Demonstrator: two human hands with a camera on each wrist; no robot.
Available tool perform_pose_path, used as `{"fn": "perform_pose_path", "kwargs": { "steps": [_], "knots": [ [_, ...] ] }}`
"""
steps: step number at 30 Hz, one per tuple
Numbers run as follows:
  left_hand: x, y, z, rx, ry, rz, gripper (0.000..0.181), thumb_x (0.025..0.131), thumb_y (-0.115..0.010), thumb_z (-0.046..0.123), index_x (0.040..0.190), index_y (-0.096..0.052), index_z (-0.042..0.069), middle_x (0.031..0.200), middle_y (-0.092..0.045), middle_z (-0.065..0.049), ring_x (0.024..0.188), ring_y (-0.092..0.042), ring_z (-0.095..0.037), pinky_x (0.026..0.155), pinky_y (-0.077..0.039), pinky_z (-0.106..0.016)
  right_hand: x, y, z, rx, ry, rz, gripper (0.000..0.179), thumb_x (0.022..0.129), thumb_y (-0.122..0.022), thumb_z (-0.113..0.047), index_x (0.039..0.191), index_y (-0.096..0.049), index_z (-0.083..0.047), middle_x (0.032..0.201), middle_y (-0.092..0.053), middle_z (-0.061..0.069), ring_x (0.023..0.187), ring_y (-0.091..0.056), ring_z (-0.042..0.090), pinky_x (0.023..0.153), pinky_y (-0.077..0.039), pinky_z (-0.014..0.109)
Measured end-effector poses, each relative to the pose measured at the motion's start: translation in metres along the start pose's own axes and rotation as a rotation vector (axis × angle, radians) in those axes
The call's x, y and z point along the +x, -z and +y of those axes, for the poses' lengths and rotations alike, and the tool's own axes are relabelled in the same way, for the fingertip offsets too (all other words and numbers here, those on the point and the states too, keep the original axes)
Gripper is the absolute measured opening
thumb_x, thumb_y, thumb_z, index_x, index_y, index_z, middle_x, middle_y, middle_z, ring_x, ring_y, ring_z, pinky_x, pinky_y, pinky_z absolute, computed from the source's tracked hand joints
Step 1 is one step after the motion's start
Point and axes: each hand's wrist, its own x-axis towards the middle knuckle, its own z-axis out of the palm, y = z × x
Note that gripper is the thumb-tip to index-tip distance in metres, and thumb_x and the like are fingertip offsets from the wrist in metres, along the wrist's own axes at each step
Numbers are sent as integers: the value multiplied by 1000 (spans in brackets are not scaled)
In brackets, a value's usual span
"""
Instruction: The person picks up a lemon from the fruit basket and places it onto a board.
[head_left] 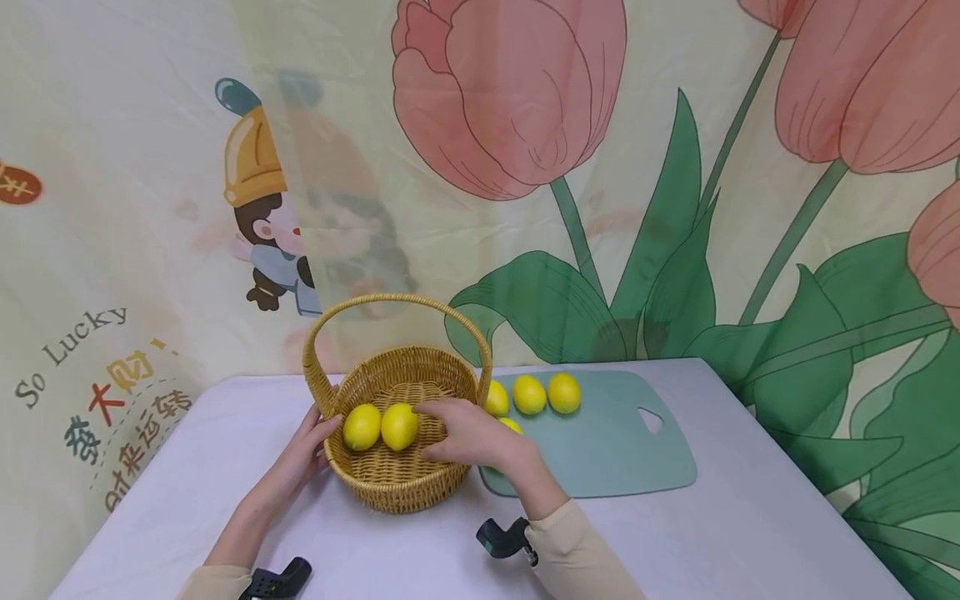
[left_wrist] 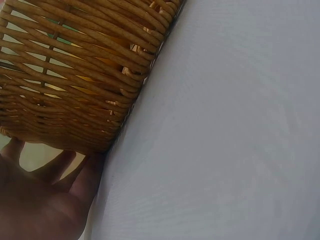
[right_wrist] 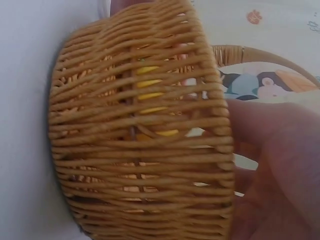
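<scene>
A woven wicker basket (head_left: 401, 498) with an arched handle stands on the table, and two yellow lemons lie side by side inside it, the left lemon (head_left: 362, 427) and the right lemon (head_left: 400, 427). The left hand (head_left: 303, 448) holds the basket's left side, thumb at the rim and fingers against the outer wall. In the left wrist view the fingers (left_wrist: 55, 167) spread under the weave. Over the basket's right rim reaches the right hand (head_left: 472, 433); its fingertips are at the right lemon's edge, the thumb apart from it. Whether they touch cannot be told.
A pale green cutting board (head_left: 600, 454) lies right of the basket, partly behind the right hand. Several lemons rest on its left part, among them one lemon (head_left: 564, 392) farthest right. A printed curtain (head_left: 360, 167) hangs behind the white-covered table (head_left: 720, 533).
</scene>
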Motion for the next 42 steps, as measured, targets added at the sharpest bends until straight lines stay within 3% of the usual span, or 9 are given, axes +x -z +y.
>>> {"fn": "perform_pose_path", "kwargs": {
  "steps": [11,17,32,36,42],
  "knots": [
    [0,1,0,-3,3,-2,75,104,-39,52,159,10,36,169,2,-12,154,-13,-40,122,-18,-59,12,-13,-7,1,-36,45,66,89,-73,-29,150,-46,-22,151,-50,0,143,-43,25,116,-41,47],
    [0,1,2,6,13,1,75,103,-39,54,158,9,38,169,2,-11,154,-12,-39,122,-18,-58,21,-21,-7,10,-57,54,71,89,-74,-32,151,-41,-31,153,-48,-1,144,-42,23,114,-42,47],
    [1,0,3,-7,19,-5,76,103,-40,53,159,9,37,169,2,-12,153,-15,-40,122,-20,-57,23,-26,-13,-67,-112,15,74,87,-75,-34,152,-39,-35,157,-41,7,140,-47,28,110,-45,50],
    [1,0,4,-12,15,-6,76,103,-40,53,159,9,35,169,2,-12,153,-15,-39,122,-21,-57,24,-27,-12,-76,-103,21,72,87,-76,-34,150,-42,-36,157,-41,4,140,-47,27,110,-45,51],
    [1,0,3,-11,18,-1,75,104,-39,52,159,10,35,169,2,-13,154,-14,-39,122,-22,-57,27,-29,-10,-88,-21,22,64,88,-74,-30,146,-47,-30,154,-45,-6,141,-46,23,114,-42,46]
  ]
}}
